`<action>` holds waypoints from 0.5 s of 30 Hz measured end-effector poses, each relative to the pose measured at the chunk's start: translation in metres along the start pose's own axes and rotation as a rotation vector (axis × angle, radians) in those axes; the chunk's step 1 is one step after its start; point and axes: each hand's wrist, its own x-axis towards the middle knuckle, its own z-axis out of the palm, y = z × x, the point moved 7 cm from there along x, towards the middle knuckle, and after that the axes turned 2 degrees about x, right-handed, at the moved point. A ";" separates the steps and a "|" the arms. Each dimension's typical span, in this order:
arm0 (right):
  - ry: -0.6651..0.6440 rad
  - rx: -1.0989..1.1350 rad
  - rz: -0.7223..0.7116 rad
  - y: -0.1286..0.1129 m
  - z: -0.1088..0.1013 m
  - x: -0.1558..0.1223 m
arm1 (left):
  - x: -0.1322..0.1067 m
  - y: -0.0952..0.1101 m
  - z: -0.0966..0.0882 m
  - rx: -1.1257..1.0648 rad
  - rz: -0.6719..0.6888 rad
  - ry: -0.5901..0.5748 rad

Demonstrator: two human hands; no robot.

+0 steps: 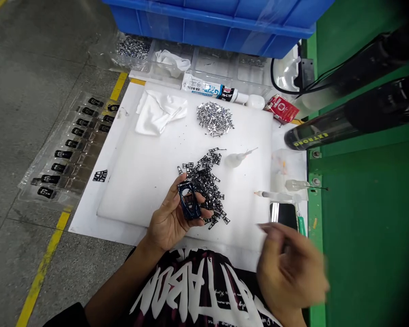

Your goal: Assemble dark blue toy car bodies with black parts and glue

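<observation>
Fingers of the left hand (172,219) grasp a dark frame (193,213) near the worktop's (129,181) front edge; the blurred right hand's (293,268) grip is unclear; black pieces (206,185) lie loose, seemingly unfinished.

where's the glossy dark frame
The glossy dark frame is in the left hand, slightly below the head view's centre, at the lower left of the small black parts.

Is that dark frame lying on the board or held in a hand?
Held: the left hand has thumb and fingers at opposite sides of the dark frame.
</observation>
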 end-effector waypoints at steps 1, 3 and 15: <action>-0.137 -0.037 0.006 -0.005 0.006 -0.007 | 0.000 0.000 0.001 0.000 -0.001 -0.003; -0.383 -0.103 0.016 -0.010 0.022 -0.022 | 0.001 -0.001 0.001 0.004 -0.008 -0.009; -0.681 -0.251 -0.054 -0.001 0.047 -0.025 | -0.002 -0.005 0.002 0.062 -0.007 -0.037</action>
